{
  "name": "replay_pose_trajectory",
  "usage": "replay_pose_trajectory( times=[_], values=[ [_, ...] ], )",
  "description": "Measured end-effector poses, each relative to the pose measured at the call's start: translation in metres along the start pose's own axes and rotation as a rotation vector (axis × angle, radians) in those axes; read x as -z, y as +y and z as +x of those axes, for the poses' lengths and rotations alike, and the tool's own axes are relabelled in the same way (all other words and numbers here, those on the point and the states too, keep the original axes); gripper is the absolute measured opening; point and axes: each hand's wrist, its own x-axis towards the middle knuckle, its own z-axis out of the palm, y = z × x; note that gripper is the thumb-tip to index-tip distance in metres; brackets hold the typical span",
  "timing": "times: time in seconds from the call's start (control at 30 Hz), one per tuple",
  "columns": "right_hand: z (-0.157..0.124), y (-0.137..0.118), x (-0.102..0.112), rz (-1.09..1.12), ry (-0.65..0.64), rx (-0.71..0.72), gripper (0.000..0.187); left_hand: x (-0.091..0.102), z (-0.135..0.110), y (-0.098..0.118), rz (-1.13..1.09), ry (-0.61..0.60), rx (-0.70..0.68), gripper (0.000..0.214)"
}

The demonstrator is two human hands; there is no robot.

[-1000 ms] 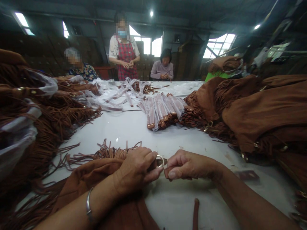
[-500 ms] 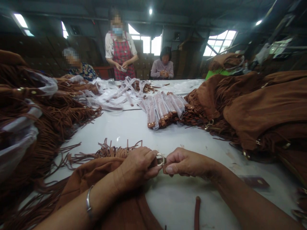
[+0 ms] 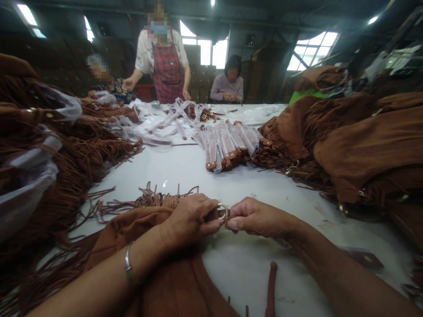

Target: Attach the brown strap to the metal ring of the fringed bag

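Observation:
My left hand [image 3: 194,215] is closed round a metal ring [image 3: 222,211] at the edge of a brown fringed suede bag [image 3: 178,286]. My right hand [image 3: 253,218] pinches the end of a brown leather strap [image 3: 228,223], right beside the ring. The strap seems to pass through the ring, though my fingers hide most of it. The bag lies under my left forearm, its fringe [image 3: 155,198] spread on the white table beyond. Nearer me, a narrow leather strip [image 3: 271,286] lies right of the bag.
Several plastic-wrapped straps [image 3: 228,143] are piled mid-table. Heaps of brown fringed bags stand at the left [image 3: 66,176] and right [image 3: 366,145]. Loose white wrapping [image 3: 152,116] covers part of the far table. A person in a checked apron [image 3: 168,70] and two others sit or stand there.
My hands keep nearly the same hold at the ring, with the strap end slightly shifted. The view has tilted a little. Across the table, the aproned person's hands have moved apart.

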Motion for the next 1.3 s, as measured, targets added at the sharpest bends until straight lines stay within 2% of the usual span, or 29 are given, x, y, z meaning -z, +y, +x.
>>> replay_pose_trajectory(
  times=[0.13, 0.27, 0.37, 0.5, 0.6, 0.8, 0.97, 1.03, 1.3],
  values=[
    [0.004, -0.002, -0.01, -0.013, 0.094, 0.023, 0.026, 0.003, 0.001, -0.001, 0.007, -0.017, 0.013, 0.018],
    [0.008, -0.001, -0.017, -0.009, 0.225, 0.033, 0.026, 0.005, 0.0, 0.0, 0.104, 0.027, 0.043, 0.018],
    [0.01, 0.001, -0.017, -0.014, 0.263, 0.034, 0.025, 0.004, 0.0, 0.001, 0.146, 0.05, 0.018, 0.018],
    [0.009, -0.001, -0.016, -0.03, 0.309, 0.034, 0.023, 0.003, 0.0, 0.002, 0.083, 0.034, -0.002, 0.015],
    [0.007, -0.004, -0.014, 0.018, 0.279, -0.006, 0.025, 0.003, 0.0, 0.003, 0.066, 0.008, -0.019, 0.015],
    [0.003, -0.003, -0.002, 0.039, 0.098, -0.11, 0.026, 0.0, -0.001, 0.01, 0.167, -0.135, -0.058, 0.013],
    [0.0, -0.007, -0.004, -0.15, 0.173, -0.018, 0.025, -0.005, 0.001, 0.023, 0.373, -0.215, 0.162, 0.024],
    [-0.001, -0.01, -0.008, -0.191, 0.206, 0.011, 0.026, -0.005, 0.003, 0.025, 0.394, -0.261, 0.185, 0.027],
    [0.003, -0.002, -0.006, 0.144, 0.119, -0.057, 0.033, 0.003, 0.003, 0.023, 0.398, -0.328, 0.099, 0.021]
  ],
)
